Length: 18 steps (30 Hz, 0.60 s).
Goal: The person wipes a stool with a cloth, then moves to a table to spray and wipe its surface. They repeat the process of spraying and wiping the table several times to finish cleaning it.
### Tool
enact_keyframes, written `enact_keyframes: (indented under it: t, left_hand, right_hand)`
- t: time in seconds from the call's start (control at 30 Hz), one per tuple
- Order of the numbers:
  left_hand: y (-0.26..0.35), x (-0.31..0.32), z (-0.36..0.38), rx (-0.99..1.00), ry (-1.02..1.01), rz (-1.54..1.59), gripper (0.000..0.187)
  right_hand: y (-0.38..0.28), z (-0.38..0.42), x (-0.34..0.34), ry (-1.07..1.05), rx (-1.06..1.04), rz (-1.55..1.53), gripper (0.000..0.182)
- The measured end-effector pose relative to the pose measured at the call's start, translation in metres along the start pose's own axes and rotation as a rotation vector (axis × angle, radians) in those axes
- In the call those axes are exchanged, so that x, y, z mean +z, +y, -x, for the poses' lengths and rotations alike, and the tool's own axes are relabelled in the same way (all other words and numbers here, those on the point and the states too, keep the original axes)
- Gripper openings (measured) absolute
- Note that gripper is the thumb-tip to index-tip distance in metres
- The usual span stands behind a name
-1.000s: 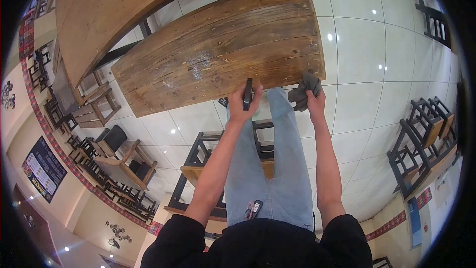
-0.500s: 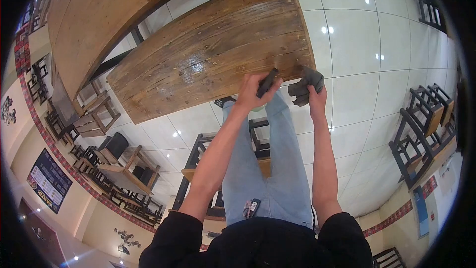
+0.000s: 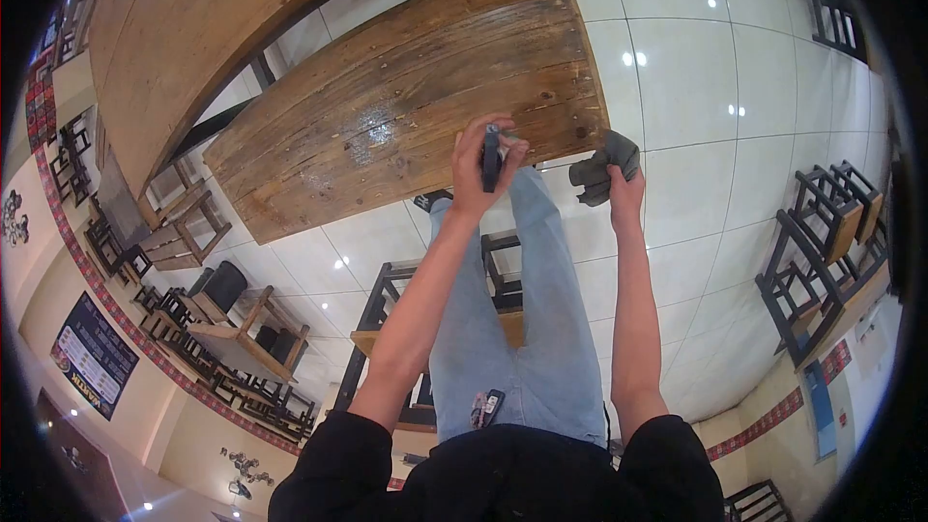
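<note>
Across pale floor tiles (image 3: 686, 77), set at an angle, a planked wooden worktop (image 3: 435, 68), with a larger wooden table (image 3: 174, 48) beyond its far left side. On the planks, left of centre, a glossy patch (image 3: 372, 130), apparently wet. Left hand (image 3: 471, 179): closed around a dark item (image 3: 491, 159) at the near edge of the worktop; exact type unclear, possibly a spray head seen from above, seated in the palm for one-handed control. Right hand (image 3: 626, 198): clenched on a bunched grey cloth (image 3: 604, 169) at the near right corner; no telling whether in contact with the wood. Gathered rather than spread, probably for a thick, compact pad without trailing edges. One item per hand, well apart, presumably for independent handling of each. Close to the near edge, jeans-clad legs (image 3: 565, 329), likely for reach over the planks without much leaning.
</note>
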<state>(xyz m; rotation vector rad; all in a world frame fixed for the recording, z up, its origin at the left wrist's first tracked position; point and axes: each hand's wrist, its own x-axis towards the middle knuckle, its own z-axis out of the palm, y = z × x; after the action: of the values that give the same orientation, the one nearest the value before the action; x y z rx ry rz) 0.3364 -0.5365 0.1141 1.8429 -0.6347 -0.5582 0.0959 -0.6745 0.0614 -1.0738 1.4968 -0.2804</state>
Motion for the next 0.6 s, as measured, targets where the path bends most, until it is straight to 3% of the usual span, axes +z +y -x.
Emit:
enact_keyframes:
  t: [0.07, 0.2, 0.3, 0.37, 0.47, 0.53, 0.6]
  left_hand:
    - [0.002, 0.000, -0.003, 0.215, 0.021, -0.059, 0.044]
    - [0.012, -0.017, 0.002, 0.249, -0.087, -0.318, 0.057]
    - [-0.001, -0.043, 0.007, 0.141, -0.136, -0.366, 0.068]
    - [-0.025, -0.064, 0.008, -0.052, -0.359, -0.330, 0.073]
    - [-0.061, -0.071, 0.010, 0.049, -0.426, -0.314, 0.073]
    - [-0.056, -0.072, 0.007, -0.057, -0.405, -0.144, 0.066]
    - [-0.062, -0.078, 0.014, -0.006, -0.309, -0.174, 0.064]
  right_hand:
    - [0.005, -0.001, 0.006, -0.031, -0.034, -0.079, 0.033]
    - [-0.011, 0.015, 0.026, -0.122, -0.049, -0.040, 0.035]
    - [-0.019, 0.025, 0.044, -0.237, -0.012, 0.092, 0.029]
    - [-0.012, 0.029, 0.060, -0.326, 0.018, 0.048, 0.028]
    - [-0.016, 0.038, 0.085, -0.352, -0.042, 0.071, 0.030]
    - [0.013, 0.026, 0.097, -0.349, -0.199, 0.143, 0.032]
    - [0.018, 0.024, 0.110, -0.266, -0.046, 0.136, 0.033]
